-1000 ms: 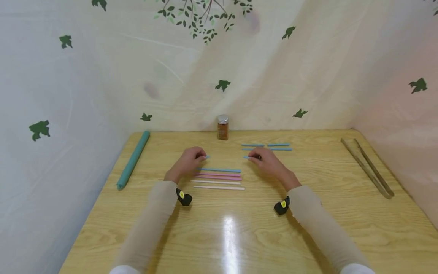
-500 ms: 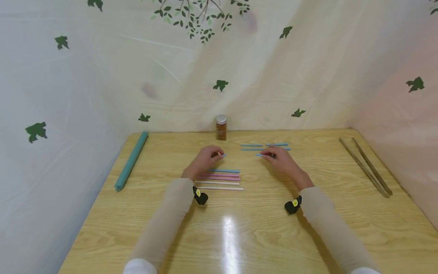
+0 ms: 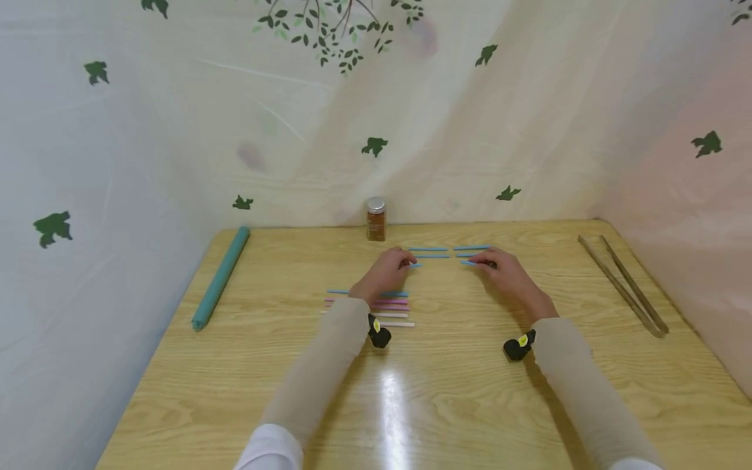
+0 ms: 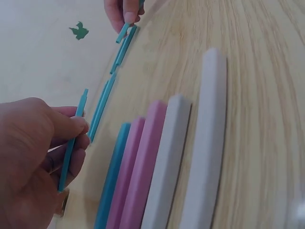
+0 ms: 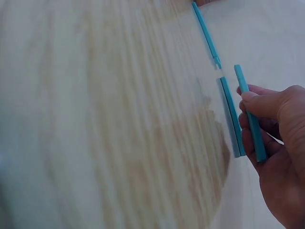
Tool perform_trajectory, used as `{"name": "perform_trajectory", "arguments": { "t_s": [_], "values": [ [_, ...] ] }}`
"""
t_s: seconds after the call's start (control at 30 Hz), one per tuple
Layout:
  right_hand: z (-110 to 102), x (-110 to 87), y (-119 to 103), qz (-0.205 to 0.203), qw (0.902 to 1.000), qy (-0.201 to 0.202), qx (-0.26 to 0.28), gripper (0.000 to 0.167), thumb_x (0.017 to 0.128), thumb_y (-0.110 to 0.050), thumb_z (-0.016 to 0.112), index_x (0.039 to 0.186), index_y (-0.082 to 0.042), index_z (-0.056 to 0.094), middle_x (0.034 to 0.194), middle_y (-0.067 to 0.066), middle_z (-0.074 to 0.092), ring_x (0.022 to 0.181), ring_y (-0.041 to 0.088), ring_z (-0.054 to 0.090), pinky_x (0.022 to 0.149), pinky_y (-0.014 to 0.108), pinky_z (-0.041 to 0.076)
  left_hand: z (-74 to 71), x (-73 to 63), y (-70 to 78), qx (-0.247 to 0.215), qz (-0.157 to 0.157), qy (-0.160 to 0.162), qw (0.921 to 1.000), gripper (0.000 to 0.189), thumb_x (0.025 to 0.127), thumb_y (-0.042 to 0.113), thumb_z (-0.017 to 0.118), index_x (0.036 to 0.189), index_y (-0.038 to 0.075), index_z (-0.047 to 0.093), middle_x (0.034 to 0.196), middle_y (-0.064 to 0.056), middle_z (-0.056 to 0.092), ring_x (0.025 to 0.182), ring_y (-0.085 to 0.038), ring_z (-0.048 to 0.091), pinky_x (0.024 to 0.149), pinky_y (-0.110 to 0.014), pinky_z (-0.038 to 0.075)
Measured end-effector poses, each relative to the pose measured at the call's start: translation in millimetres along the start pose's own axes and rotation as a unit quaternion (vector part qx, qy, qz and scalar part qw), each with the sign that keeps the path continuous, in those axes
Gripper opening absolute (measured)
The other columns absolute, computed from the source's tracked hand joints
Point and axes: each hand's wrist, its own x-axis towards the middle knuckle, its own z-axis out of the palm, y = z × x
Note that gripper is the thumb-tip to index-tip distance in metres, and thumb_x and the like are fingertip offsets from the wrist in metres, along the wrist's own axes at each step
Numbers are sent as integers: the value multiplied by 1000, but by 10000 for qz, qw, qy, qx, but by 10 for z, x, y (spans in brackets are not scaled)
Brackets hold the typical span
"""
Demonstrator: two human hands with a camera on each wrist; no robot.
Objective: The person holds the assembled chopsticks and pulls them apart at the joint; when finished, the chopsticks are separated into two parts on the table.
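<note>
My left hand [image 3: 384, 273] pinches a short blue chopstick half [image 4: 71, 148] with a narrower tip, between thumb and fingers. A similar blue chopstick half [image 5: 251, 117] is in my right hand [image 3: 508, 274], its stepped end pointing toward the left hand. Just beyond the hands, several blue halves lie on the table in two groups, one on the left [image 3: 429, 249] and one on the right [image 3: 472, 247]. Nearer me lie long sticks side by side: one blue [image 4: 114, 171], two pink [image 4: 145, 162] and two white [image 4: 207, 138]. My left forearm partly covers them in the head view.
A spice jar [image 3: 376, 222] with a silver lid stands at the table's back edge. At the left lies a green roll [image 3: 220, 279], and brown tongs [image 3: 620, 286] lie at the right. A patterned cloth [image 3: 294, 117] hangs behind the wooden table [image 3: 446, 405].
Both hands have moved right and slightly away from me, each still holding its blue half. The left hand has travelled farther, passing over the row of long sticks.
</note>
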Motion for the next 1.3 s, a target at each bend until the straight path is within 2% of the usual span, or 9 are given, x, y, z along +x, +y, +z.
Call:
{"name": "perform_trajectory", "arguments": {
  "t_s": [0.2, 0.3, 0.53, 0.77, 1.13, 1.3],
  "values": [
    [-15, -5, 77, 327, 9990, 40, 312, 20, 96, -13, 57, 109, -2, 68, 113, 18, 63, 106, 32, 55, 93, 46, 42, 157, 122, 120, -170, 75, 183, 9997, 16, 90, -2, 55, 101, 0, 67, 98, -13, 65, 91, -22, 58, 85, -33, 47],
    [-1, 12, 98, 411, 9981, 80, 461, 18, 95, -14, 59, 106, -2, 67, 111, 18, 65, 105, 31, 55, 93, 44, 41, 239, 169, 146, -88, 72, 286, 9995, 17, 90, -2, 57, 100, 2, 69, 96, -11, 66, 90, -21, 58, 84, -32, 47],
    [19, 63, 111, 209, 9990, 135, 377, 14, 93, -10, 62, 102, -2, 69, 109, 17, 65, 106, 32, 57, 94, 45, 41, 349, 217, 200, -30, -120, 300, 9995, 19, 92, 0, 56, 104, 3, 70, 103, -10, 66, 100, -23, 57, 91, -32, 46],
    [61, 85, 159, -145, 9988, 415, 203, 13, 89, -7, 65, 99, -1, 72, 103, 17, 65, 99, 31, 59, 88, 43, 44, 417, 241, 240, -136, -346, 430, 9984, 18, 94, 3, 56, 104, 5, 70, 105, -8, 62, 100, -21, 57, 91, -30, 46],
    [70, 88, 65, -206, 9991, 355, -52, 13, 90, -8, 65, 100, -3, 73, 100, 15, 63, 94, 30, 57, 83, 43, 45, 466, 268, 250, 72, -628, 651, 9959, 19, 93, 4, 58, 102, 10, 73, 104, -4, 62, 101, -20, 57, 91, -29, 45],
    [63, 86, 72, -328, 9985, 416, -159, 14, 90, -7, 65, 100, -3, 73, 99, 15, 63, 92, 30, 57, 81, 43, 44, 476, 289, 278, 165, -743, 636, 9951, 22, 94, 4, 56, 105, 12, 73, 107, -3, 62, 103, -20, 56, 92, -28, 45]
  ]
}}
